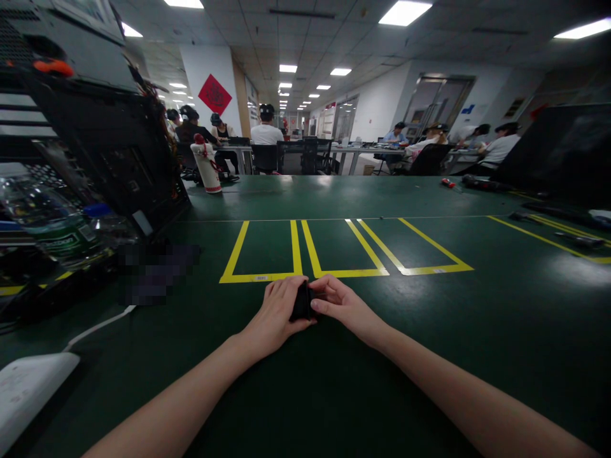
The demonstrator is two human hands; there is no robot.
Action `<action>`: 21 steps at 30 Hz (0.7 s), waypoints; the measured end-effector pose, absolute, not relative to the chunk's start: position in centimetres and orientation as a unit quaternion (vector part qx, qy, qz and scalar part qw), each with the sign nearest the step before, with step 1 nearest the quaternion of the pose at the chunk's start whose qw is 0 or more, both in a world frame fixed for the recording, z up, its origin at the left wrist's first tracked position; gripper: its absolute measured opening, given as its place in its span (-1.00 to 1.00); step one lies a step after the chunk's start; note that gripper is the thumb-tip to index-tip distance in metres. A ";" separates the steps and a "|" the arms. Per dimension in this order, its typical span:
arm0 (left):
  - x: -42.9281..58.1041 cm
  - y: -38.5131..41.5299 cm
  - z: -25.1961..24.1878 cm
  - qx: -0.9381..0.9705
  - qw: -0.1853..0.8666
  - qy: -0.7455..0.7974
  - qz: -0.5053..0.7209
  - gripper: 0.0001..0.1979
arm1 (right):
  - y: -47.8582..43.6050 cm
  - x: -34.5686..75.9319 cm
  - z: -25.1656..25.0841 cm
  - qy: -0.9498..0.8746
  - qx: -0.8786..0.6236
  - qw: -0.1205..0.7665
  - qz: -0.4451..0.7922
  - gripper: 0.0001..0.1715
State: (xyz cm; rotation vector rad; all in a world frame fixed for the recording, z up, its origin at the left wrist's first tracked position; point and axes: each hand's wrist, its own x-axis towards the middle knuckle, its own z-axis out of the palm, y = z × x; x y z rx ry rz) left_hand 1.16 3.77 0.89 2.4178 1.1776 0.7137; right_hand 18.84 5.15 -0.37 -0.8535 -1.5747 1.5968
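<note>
Forearms converge forward over the green table (305, 394). Left hand (277, 310), palm down, clamps a small black object (300, 302); right hand (341, 306), fingers bent, pinches its right edge. Yellow tape outlines (353, 273) lie just beyond.

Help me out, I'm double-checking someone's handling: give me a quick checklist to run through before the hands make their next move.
1. Left hand has a grip on the black object: ok, fingers and thumb curl around its left side.
2. Right hand firmly gripping too: cannot tell; its fingertips are at the object's right side.
3. Object fully visible: not ok, the hands cover much of it.
4. Object resting on the green tabletop: cannot tell, its underside is hidden.
5. White cable away from the hands: ok, it lies off to the left.
</note>
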 end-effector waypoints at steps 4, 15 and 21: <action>1.1 3.8 0.9 0.854 0.182 0.418 0.251 -0.47 | 5.1 18.9 -0.5 -0.616 -0.365 0.356 0.600 -0.63; 1.3 3.8 1.0 0.853 0.186 0.418 0.251 -0.47 | 5.3 18.7 -0.6 -0.616 -0.336 0.378 0.604 -0.68; 1.3 3.8 1.0 0.852 0.191 0.422 0.244 -0.47 | 5.3 18.8 -0.5 -0.617 -0.332 0.360 0.616 -0.61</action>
